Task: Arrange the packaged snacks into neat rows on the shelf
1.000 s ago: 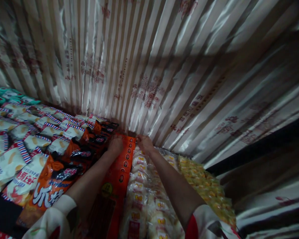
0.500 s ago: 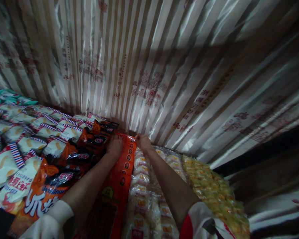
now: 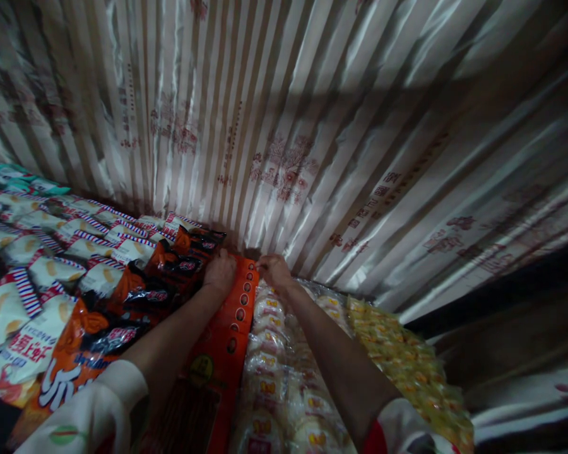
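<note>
Our orange packet point(image 3: 242, 296) already lies in line between snack bags point(image 3: 71, 362) and wrapped packs point(image 3: 265, 386), its far end not yet free of us: left hand point(image 3: 221, 275) and right hand point(image 3: 274, 272) are at its corners, though in this dimness we cannot tell whether either grip holds it.

From my distant seat I receive a rather dim view. The pleated curtain point(image 3: 284, 113) throws back pale glare in long streaks, while a broad shadow crosses its upper right — that corner is almost black. Small shine sits on the clear wrappers point(image 3: 267, 343). The lower part of the orange package point(image 3: 224, 353) sinks into darkness, printed letters look soft, and outer shapes are stretched.
</note>
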`<state>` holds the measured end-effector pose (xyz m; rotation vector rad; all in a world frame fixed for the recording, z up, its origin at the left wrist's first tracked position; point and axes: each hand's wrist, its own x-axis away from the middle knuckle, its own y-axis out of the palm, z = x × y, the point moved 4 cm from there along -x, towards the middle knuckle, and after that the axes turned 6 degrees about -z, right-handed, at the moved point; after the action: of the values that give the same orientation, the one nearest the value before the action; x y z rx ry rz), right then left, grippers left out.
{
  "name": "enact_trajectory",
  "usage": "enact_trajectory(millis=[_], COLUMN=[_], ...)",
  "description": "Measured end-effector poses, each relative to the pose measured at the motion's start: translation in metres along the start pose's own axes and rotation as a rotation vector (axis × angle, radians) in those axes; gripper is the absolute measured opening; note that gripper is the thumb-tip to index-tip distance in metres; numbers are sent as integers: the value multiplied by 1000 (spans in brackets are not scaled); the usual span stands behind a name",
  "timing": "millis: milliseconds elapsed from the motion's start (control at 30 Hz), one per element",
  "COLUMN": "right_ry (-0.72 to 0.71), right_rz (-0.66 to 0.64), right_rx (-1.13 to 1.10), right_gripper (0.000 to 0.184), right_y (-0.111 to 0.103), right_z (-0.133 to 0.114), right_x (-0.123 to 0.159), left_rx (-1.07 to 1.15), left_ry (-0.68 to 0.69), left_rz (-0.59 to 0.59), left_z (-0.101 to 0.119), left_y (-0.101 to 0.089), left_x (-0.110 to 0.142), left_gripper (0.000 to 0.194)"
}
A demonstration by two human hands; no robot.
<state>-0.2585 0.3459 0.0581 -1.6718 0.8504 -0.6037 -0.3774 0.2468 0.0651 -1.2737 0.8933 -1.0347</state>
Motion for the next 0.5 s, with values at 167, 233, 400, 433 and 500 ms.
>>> enact_trajectory(millis=[167, 233, 400, 433, 500], right_ry=[-57, -61, -17, -4, 17], right_rz=[-83, -104, -126, -126, -124], right_rx=[53, 65, 101, 110, 129], right_gripper=[18, 16, 13, 13, 12], right_y=[-3, -3, -1, 0, 3], right_z=[-4, -6, -5, -5, -7], right_x=[-1, -2, -5, -6, -7], left_rx=[-8, -12, -22, -23, -26], left_ry=[-7, -13, -25, -26, -25], left_rz=[-28, -35, -33, -31, -29], left_z=[0, 1, 1, 1, 1], left_y=[-1, -2, -4, -4, -3], left_x=[2, 3, 2, 1, 0], left_gripper=[33, 34, 37, 38, 38])
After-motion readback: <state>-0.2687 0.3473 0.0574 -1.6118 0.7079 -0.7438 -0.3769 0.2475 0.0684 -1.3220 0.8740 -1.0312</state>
